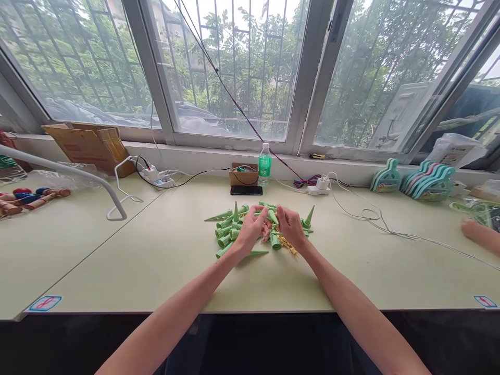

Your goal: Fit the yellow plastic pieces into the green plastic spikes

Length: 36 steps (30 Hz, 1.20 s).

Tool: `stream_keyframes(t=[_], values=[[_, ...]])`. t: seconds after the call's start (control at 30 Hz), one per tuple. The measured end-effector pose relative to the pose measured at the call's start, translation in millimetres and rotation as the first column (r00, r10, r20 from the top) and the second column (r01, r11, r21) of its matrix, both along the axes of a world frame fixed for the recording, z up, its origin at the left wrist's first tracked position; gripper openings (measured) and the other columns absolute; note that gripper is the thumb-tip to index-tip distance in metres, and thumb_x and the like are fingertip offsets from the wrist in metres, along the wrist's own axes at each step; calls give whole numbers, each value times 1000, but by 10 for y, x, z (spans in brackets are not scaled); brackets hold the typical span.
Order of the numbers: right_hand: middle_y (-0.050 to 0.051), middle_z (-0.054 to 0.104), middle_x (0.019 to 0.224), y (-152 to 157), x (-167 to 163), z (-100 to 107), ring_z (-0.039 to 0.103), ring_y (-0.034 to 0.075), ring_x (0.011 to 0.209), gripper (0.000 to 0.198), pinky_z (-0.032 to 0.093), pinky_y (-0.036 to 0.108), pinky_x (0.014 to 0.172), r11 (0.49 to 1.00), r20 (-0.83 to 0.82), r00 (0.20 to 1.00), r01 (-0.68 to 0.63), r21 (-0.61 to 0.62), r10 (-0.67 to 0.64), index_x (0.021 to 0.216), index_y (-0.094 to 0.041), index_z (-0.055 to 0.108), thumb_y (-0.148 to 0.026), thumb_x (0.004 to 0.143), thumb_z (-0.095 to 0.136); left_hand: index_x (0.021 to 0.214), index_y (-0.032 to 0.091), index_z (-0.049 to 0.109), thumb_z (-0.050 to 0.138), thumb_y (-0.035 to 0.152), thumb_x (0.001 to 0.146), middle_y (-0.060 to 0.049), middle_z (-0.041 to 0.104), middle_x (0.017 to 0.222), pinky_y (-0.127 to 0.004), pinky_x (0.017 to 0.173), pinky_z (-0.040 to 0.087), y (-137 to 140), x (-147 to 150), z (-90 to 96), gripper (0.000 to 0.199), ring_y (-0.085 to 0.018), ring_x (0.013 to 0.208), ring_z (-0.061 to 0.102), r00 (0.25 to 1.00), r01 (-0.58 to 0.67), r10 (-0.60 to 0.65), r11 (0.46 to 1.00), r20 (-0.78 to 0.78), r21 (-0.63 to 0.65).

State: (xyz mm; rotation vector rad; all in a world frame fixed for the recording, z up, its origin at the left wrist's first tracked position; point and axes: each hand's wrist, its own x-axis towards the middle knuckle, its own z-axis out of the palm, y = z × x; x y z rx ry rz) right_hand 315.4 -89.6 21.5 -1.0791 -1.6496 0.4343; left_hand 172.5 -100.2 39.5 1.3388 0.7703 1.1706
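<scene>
My left hand is over a pile of green plastic pieces, its fingers curled and the thumb and forefinger pinched at a small green cone. Facing it, my right hand is closed like a fist, its thumb side close to that cone. What lies inside the right fingers is hidden. Around and under both hands are several ribbed green tubes and long pointed green spikes. One spike stands upright right of my right hand. Small yellow pieces lie below the hands.
Behind the pile are a black phone, a small cardboard box and a water bottle. White cables cross the table at right, near turquoise boards. Another person's hand is at far right. A grey metal tube projects at left.
</scene>
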Motion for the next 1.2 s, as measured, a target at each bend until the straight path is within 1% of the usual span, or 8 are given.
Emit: stream_keyframes(t=[0.1, 0.17, 0.23, 0.37, 0.6, 0.73, 0.93, 1.2], values=[[-2, 40, 51, -6, -1, 5, 37, 13, 51, 52, 34, 28, 54, 999, 27, 999, -32, 2, 32, 60, -23, 33, -59, 98, 27, 98, 22, 42, 61, 57, 82, 6, 54, 59, -19, 34, 28, -2, 9, 11, 44, -7, 35, 43, 989, 126, -113, 984, 99, -128], [-2, 40, 52, -15, -1, 14, 37, 13, 51, 52, 34, 28, 54, 999, 31, 998, -50, -1, 50, 60, -23, 33, -58, 98, 27, 97, 21, 42, 64, 57, 79, 7, 54, 60, -19, 34, 28, -13, 6, 16, 46, -6, 34, 42, 981, 170, -152, 973, 123, -157], [-1, 41, 53, -27, 0, 29, 37, 14, 51, 50, 34, 29, 54, 998, 33, 998, -60, -11, 60, 61, -23, 34, -57, 98, 27, 96, 21, 43, 67, 57, 78, 6, 55, 62, -19, 35, 29, -17, 1, 10, 47, -5, 35, 43, 977, 190, -171, 969, 130, -155], [-1, 39, 52, -39, -1, 47, 34, 15, 51, 48, 32, 30, 54, 998, 53, 997, -54, -13, 55, 62, -23, 33, -55, 98, 27, 96, 21, 42, 69, 56, 76, 6, 56, 61, -20, 37, 33, 13, -7, -29, 49, -6, 38, 44, 976, 187, -171, 975, 133, -122], [-2, 34, 57, 12, -6, -15, 29, 14, 53, 46, 28, 30, 54, 999, 72, 997, -43, 16, 42, 63, -23, 29, -52, 98, 25, 98, 22, 39, 71, 52, 77, 10, 49, 58, -21, 41, 38, 27, -30, -35, 48, -8, 43, 48, 987, 128, -122, 990, 103, -52], [-2, 34, 55, 26, 3, -42, 30, 14, 52, 47, 28, 30, 54, 999, 71, 996, -52, 2, 52, 63, -23, 31, -52, 99, 26, 96, 22, 40, 71, 49, 77, 9, 46, 64, -21, 41, 39, 5, -38, 2, 46, -8, 45, 50, 992, 110, -109, 994, 58, -2], [-2, 39, 51, 36, 13, -65, 35, 14, 50, 48, 30, 30, 55, 998, 51, 996, -68, -7, 68, 61, -23, 35, -51, 100, 28, 92, 20, 43, 67, 47, 81, 5, 51, 74, -21, 42, 39, 25, -52, -18, 38, -6, 44, 51, 992, 124, -124, 989, -8, 83], [-2, 38, 50, 73, 11, -104, 34, 13, 47, 50, 29, 29, 51, 995, 23, 995, -94, 26, 93, 60, -22, 35, -51, 100, 29, 94, 20, 43, 63, 45, 86, 6, 49, 71, -21, 42, 38, 57, -76, -76, 33, -6, 44, 52, 992, 122, -115, 981, -55, 149]])
